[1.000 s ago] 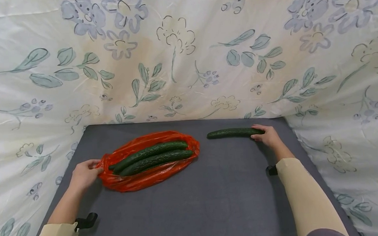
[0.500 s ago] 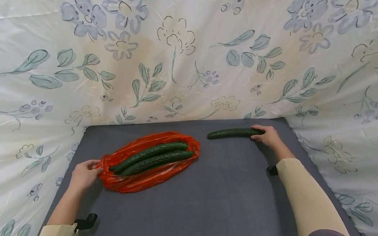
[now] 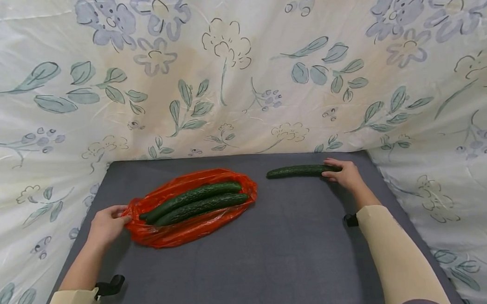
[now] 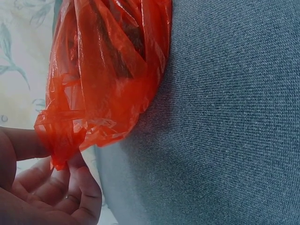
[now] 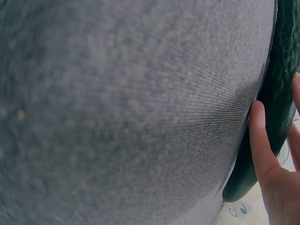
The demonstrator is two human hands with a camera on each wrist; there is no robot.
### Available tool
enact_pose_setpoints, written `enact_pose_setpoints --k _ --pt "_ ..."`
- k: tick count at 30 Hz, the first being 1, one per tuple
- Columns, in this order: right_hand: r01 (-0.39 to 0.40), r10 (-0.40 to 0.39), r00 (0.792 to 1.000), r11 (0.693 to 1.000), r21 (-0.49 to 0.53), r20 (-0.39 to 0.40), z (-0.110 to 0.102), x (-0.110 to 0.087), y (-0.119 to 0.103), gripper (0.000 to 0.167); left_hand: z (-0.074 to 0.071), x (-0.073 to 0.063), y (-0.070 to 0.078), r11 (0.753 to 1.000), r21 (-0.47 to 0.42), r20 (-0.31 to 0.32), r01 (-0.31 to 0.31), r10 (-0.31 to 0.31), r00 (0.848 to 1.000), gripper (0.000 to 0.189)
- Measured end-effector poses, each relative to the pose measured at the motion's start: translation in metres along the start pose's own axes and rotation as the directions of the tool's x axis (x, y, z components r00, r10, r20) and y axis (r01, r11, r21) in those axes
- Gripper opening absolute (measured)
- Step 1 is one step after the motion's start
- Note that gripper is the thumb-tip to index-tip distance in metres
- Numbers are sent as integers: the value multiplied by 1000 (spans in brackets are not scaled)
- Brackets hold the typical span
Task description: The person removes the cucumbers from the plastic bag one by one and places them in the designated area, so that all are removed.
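My left hand (image 3: 107, 225) pinches the gathered left end of a red plastic bag (image 3: 206, 226) between thumb and fingers. The left wrist view shows the thin film of the bag (image 4: 101, 89) bunched at the fingertips. Two dark green cucumbers, an upper one (image 3: 196, 197) and a lower one (image 3: 205, 208), lie side by side in the bag's wide opening. Farther right, a third cucumber (image 3: 295, 171) lies crosswise on the table. My right hand (image 3: 345, 174) holds its right end, thumb on the near side and fingers on the far side, as the right wrist view also shows.
A dark grey cloth covers the table (image 3: 251, 272). Floral fabric (image 3: 239, 78) hangs behind the table and along both sides. A black strap piece (image 3: 111, 285) sticks out at the left wrist, and another strap piece (image 3: 350, 220) at the right wrist.
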State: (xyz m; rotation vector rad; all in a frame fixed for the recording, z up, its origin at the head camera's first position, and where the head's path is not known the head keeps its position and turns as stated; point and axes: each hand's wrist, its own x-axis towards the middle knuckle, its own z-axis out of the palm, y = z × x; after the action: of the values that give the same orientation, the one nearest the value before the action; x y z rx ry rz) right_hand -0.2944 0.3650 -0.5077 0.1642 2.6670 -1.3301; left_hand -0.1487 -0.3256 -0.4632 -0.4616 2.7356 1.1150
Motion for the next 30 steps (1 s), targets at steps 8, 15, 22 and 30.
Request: enact_pose_setpoints --k 8,15,22,30 --pt "3 -3 1000 1000 3 -14 -1 -4 0 61 0 0 -2 1000 5 -2 -6 6 1000 45" --pt "40 -41 997 999 -12 -63 -3 -6 -4 61 -1 -2 -1 1000 3 11 -4 4 1000 46" --pt "46 -39 988 998 49 -149 -2 -11 -17 64 -2 -1 -2 1000 2 7 -10 10 1000 46" --pt "83 -58 985 985 151 -163 3 -14 -26 68 -2 -4 0 1000 -3 13 -7 7 1000 46"
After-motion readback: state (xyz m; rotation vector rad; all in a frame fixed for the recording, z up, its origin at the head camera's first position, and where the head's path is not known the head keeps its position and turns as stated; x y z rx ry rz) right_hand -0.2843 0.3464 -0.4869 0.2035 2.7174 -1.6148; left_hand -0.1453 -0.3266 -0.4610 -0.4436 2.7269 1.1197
